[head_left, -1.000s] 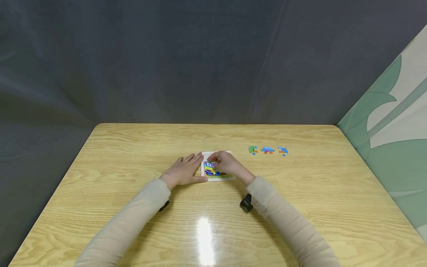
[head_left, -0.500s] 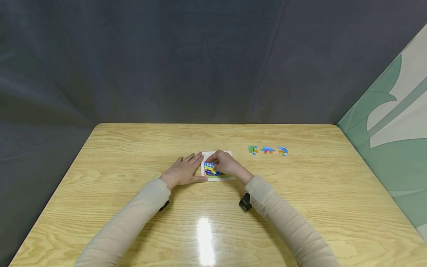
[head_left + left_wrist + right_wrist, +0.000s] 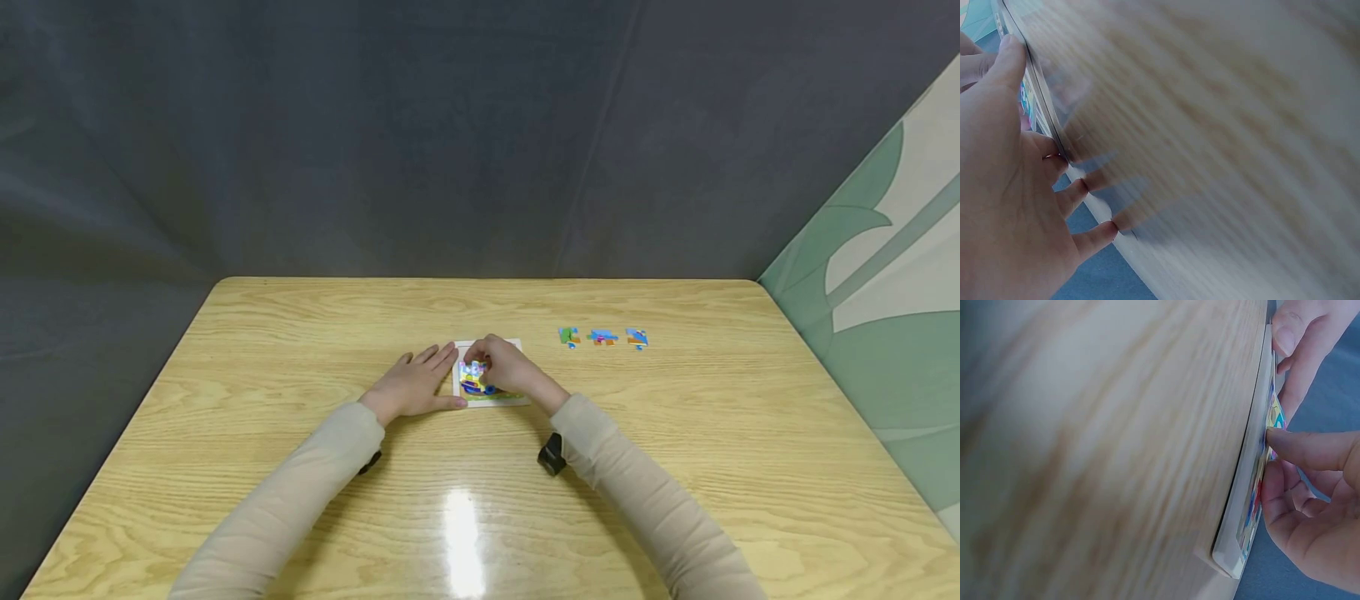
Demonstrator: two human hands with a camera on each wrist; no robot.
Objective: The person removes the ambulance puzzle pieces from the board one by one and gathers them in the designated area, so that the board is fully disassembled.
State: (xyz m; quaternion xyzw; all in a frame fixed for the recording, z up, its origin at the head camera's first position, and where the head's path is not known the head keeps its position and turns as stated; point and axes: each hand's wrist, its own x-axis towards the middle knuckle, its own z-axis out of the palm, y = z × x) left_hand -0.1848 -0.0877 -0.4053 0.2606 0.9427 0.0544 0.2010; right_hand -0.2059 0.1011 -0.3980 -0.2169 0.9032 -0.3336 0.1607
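A white-framed jigsaw board (image 3: 498, 402) lies on the table, its picture showing a yellow and blue vehicle with eyes. My left hand (image 3: 411, 387) rests flat with fingers spread, fingertips and thumb touching the board's left edge. Over the picture, my right hand (image 3: 510, 367) pinches a puzzle piece (image 3: 472, 372) with part of the vehicle's face on it. In the right wrist view this piece (image 3: 1277, 416) is tilted up from the board between thumb and fingers. The right hand hides much of the board's upper right.
Three loose puzzle pieces lie in a row at the back right: a green one (image 3: 568, 336), a blue and pink one (image 3: 602, 337) and a blue and orange one (image 3: 637, 337). A dark curtain (image 3: 480, 150) hangs behind the wooden table (image 3: 712, 400).
The puzzle piece under my right fingers has tilted up slightly and now catches the light. My right hand has shifted a little; the left hand stays in place.
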